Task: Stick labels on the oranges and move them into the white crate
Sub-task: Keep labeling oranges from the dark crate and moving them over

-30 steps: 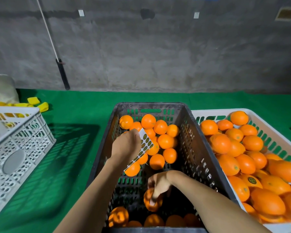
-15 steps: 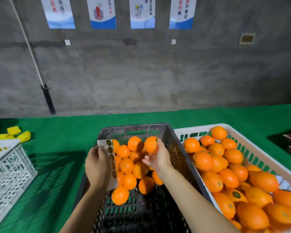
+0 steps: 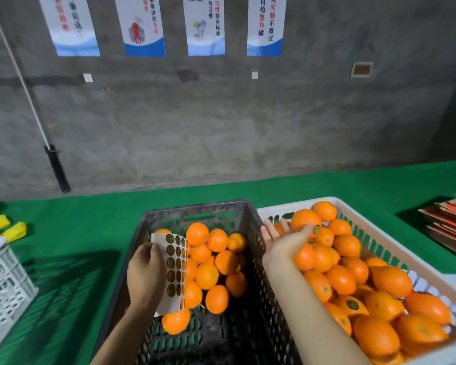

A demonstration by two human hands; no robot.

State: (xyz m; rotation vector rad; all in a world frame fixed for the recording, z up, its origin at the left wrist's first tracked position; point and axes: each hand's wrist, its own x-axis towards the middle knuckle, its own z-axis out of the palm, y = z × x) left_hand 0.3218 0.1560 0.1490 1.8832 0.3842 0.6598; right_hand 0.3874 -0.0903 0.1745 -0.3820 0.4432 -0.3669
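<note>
Here the right hand [image 3: 282, 242] lies palm-up over the near-wall corner of the white slatted plastic crate [image 3: 279, 206], grip wide and fingers straight. A round glossy orange [image 3: 305, 219] with a small dark round label [image 3: 317, 229] touches its thumb side, just right of the palm above the pile. The left hand [image 3: 145, 272] pinches a white sheet of dark stickers [image 3: 173, 272] over the black perforated crate [image 3: 195, 206].

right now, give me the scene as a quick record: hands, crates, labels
left hand: holds label sheet over black crate
right hand: palm up over white crate, fingers spread, orange against it
black crate: partly filled with oranges
white crate: heaped with fruit, labelled oranges visible
surface: green cloth
</note>
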